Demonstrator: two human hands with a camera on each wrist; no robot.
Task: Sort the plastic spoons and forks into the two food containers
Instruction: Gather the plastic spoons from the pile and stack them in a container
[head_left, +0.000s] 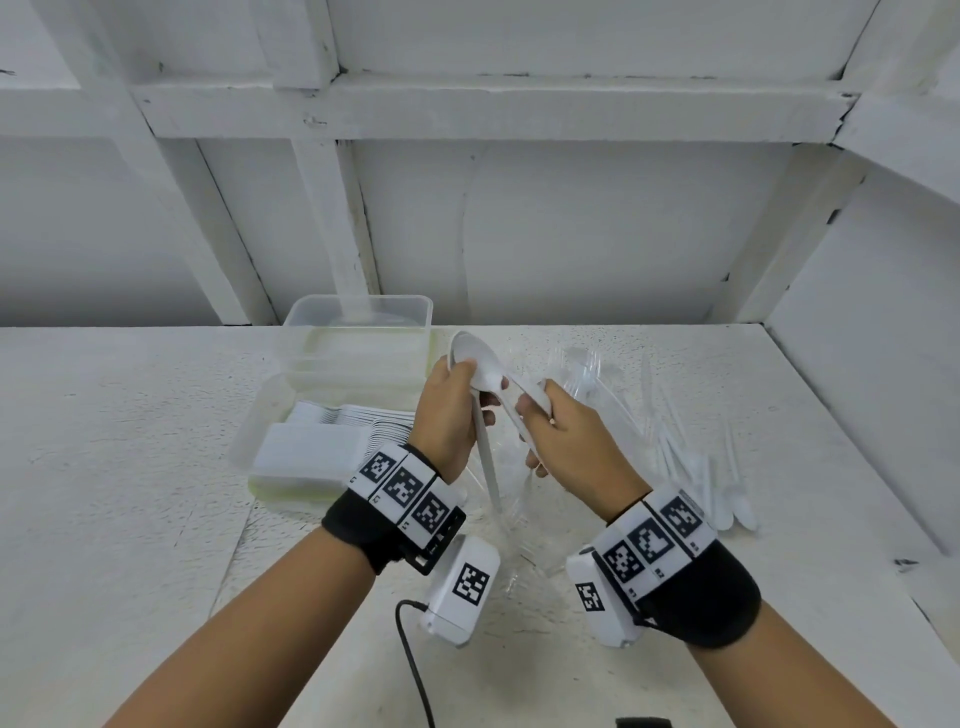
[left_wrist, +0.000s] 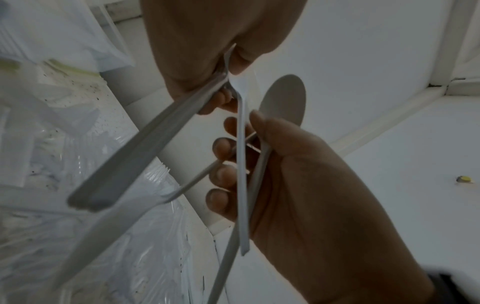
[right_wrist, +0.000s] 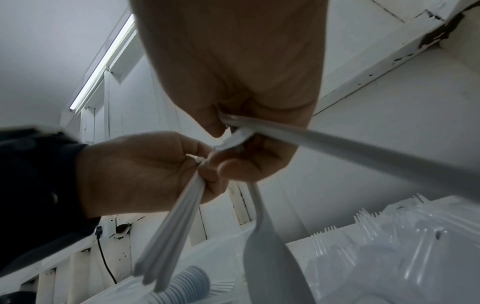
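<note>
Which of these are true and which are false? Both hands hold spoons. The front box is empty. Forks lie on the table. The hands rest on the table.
1. Both hands hold spoons. True: the left hand and right hand each grip white spoons.
2. The front box is empty. False: the front box holds stacked spoons.
3. Forks lie on the table. True: clear forks lie at right.
4. The hands rest on the table. False: they are raised above the table.

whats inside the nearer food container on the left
The nearer container holds a row of white plastic spoons lying stacked together, and a white rectangular piece lies over its front. The left hand and wrist hide the row's right end, so no count is possible.
</note>
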